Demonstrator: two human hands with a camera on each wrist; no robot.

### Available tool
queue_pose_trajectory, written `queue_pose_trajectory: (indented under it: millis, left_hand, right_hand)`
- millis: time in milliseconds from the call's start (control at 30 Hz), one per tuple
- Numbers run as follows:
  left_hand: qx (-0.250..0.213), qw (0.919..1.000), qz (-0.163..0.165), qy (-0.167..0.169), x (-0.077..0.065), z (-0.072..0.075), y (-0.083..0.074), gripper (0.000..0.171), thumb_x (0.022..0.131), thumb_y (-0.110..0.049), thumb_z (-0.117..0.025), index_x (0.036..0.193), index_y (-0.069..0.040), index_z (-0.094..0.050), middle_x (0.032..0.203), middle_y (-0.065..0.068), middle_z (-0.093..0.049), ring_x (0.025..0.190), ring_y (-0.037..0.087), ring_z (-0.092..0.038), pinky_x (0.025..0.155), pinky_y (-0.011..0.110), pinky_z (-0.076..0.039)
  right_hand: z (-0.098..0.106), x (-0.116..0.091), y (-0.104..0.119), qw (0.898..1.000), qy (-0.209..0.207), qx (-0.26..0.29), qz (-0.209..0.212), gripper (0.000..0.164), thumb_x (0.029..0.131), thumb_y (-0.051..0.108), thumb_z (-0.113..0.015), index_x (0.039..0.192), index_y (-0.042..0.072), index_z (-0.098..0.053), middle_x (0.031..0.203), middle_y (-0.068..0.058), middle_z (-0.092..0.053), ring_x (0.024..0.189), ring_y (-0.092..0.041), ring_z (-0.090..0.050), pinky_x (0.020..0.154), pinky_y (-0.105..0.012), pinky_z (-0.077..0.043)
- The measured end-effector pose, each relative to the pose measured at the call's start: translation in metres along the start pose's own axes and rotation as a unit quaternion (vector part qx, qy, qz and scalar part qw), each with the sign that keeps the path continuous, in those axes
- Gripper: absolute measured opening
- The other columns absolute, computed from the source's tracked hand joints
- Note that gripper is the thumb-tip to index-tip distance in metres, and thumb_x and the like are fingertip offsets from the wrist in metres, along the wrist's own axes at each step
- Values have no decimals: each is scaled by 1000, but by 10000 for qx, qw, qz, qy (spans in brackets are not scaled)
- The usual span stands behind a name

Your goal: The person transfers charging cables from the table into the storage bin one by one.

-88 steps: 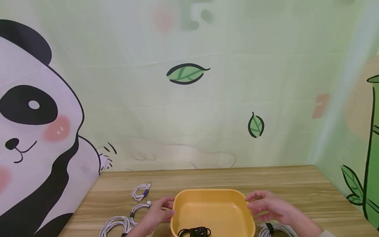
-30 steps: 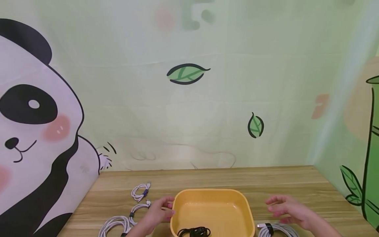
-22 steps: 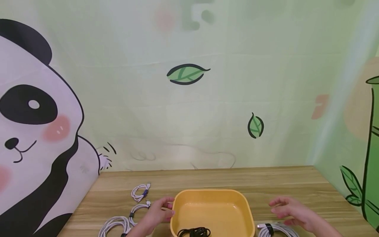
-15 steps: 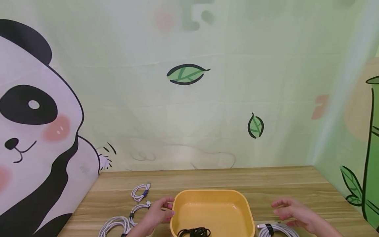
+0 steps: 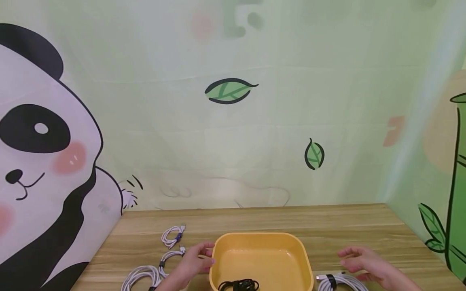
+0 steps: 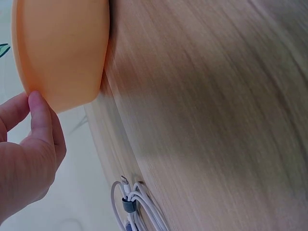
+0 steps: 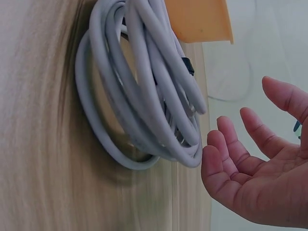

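Note:
A yellow rectangular tray (image 5: pixel 265 258) stands on the table with a coiled black cable (image 5: pixel 242 285) inside. My left hand (image 5: pixel 194 262) is at the tray's left side, its thumb and fingertips touching the outer wall near the rim. My right hand (image 5: pixel 371 266) hangs to the right of the tray, fingers loosely bent and nothing in them. Just below and beside it lies a thick grey-white cable coil (image 5: pixel 342 283), bound with a black strap. The right wrist view puts the fingertips (image 7: pixel 211 159) close to the coil's loops.
To the left of the tray lie several tied white cables: a small coil with a blue tie (image 5: pixel 172 236), one with a dark tie (image 5: pixel 170 258) and a larger coil (image 5: pixel 142 277). A printed panda backdrop (image 5: pixel 269 121) rises behind the wooden table (image 5: pixel 262 218).
My right hand has left the tray's right rim and moved right, then lower toward the grey-white coil. The left hand and the tray have stayed in place.

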State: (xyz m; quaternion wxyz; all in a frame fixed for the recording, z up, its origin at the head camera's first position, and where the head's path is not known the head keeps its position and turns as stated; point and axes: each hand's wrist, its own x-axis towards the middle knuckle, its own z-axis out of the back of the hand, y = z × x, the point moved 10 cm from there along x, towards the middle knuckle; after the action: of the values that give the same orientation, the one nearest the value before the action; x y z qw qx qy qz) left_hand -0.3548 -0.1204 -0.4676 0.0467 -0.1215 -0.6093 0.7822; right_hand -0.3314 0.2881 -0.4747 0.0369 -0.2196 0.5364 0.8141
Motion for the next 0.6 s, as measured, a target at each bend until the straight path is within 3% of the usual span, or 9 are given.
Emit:
queue_pose_trajectory:
  millis: [233, 400, 600]
  left_hand:
    - [-3, 10000, 22, 7, 0, 0, -1, 46, 77, 7, -58, 120, 10, -43, 94, 16, -51, 75, 14, -54, 67, 32, -55]
    - [-10, 10000, 23, 2, 0, 0, 0, 47, 77, 6, -58, 121, 10, -42, 95, 16, -50, 75, 14, -54, 67, 32, -55]
    - [-21, 10000, 2, 0, 0, 0, 0, 46, 77, 6, -58, 121, 10, -42, 96, 17, -50, 75, 14, -55, 67, 32, -55]
  right_hand:
    - [5, -1, -6, 9995, -242, -30, -201, 47, 83, 22, -57, 117, -8, -44, 105, -11, -56, 91, -25, -50, 69, -36, -45]
    - [3, -1, -10, 9998, -61, -52, -192, 45, 84, 21, -55, 116, -9, -43, 106, -14, -55, 89, -22, -52, 71, -37, -46]
    - [2, 0, -19, 9992, -70, 27, -392, 45, 83, 20, -58, 116, -7, -45, 101, -8, -57, 85, -19, -54, 70, -36, -47]
